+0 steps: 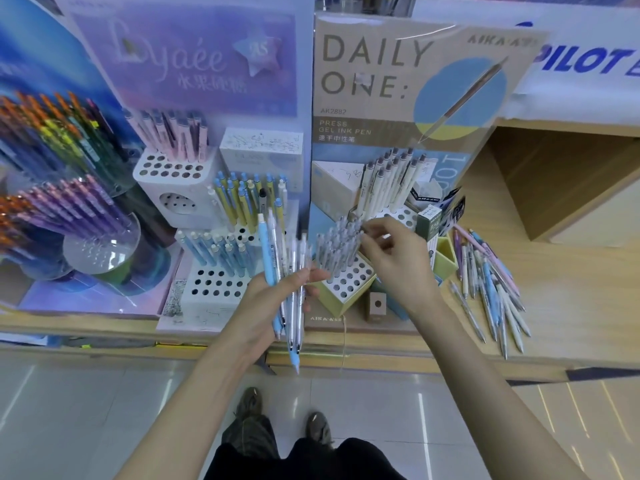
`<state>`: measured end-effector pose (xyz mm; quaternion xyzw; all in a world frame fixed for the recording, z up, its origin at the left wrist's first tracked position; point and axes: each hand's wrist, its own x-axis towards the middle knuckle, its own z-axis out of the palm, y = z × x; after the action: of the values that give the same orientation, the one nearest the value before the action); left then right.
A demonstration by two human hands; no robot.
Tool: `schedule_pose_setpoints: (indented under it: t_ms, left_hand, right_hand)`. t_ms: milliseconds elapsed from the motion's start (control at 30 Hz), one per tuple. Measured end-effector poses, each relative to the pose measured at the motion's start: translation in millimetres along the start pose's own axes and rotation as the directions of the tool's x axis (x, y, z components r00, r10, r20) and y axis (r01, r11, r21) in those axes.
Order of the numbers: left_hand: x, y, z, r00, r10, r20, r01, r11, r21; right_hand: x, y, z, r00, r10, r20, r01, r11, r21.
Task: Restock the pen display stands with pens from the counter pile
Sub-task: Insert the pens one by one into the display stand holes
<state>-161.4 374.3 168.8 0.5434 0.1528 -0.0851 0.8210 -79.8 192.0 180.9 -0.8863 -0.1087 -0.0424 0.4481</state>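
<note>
My left hand (266, 303) is shut on a bundle of pens (284, 271), blue and clear-white, held upright in front of the stands. My right hand (394, 258) reaches over the yellow-sided perforated stand (349, 282), its fingertips pinching the top of one of the grey-capped pens (337, 244) standing there. A pile of loose pens (491, 285) lies on the wooden counter to the right. Behind, a white holder (398, 216) carries cream pens with dark clips.
To the left stands a white tiered stand (211, 285) with blue and yellow pens and many free holes. At the far left are round acrylic racks (100, 244) of coloured pens. Display backboards rise behind. The counter edge (381, 355) runs across; tiled floor lies below.
</note>
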Motion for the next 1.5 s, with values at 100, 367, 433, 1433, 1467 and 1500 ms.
schedule_pose_setpoints:
  t_ms: [100, 367, 433, 1433, 1467, 1500]
  left_hand:
    - [1, 1, 11, 0.999, 0.002, 0.051, -0.006, 0.997, 0.071]
    - [12, -8, 20, 0.999, -0.048, -0.002, 0.048, 0.998, 0.051]
    - [14, -9, 19, 0.999, -0.046, -0.024, 0.047, 0.998, 0.043]
    - [7, -4, 8, 0.996, -0.014, -0.091, 0.019, 0.998, 0.053]
    - [6, -3, 8, 0.996, -0.012, -0.086, 0.017, 0.999, 0.05]
    - [5, -2, 8, 0.997, -0.013, -0.08, 0.017, 0.999, 0.042]
  right_hand:
    - [-10, -26, 2, 0.947, 0.091, 0.308, -0.19, 0.933, 0.307]
    - [-6, -19, -20, 0.934, 0.207, 0.291, -0.331, 0.809, 0.486]
    - [-1, -13, -33, 0.953, 0.221, 0.208, -0.296, 0.825, 0.481]
    - [35, 36, 6, 0.969, -0.196, 0.149, 0.232, 0.929, -0.288]
    - [37, 37, 7, 0.971, -0.192, 0.141, 0.227, 0.924, -0.308]
    - [38, 38, 8, 0.973, -0.181, 0.144, 0.219, 0.921, -0.322]
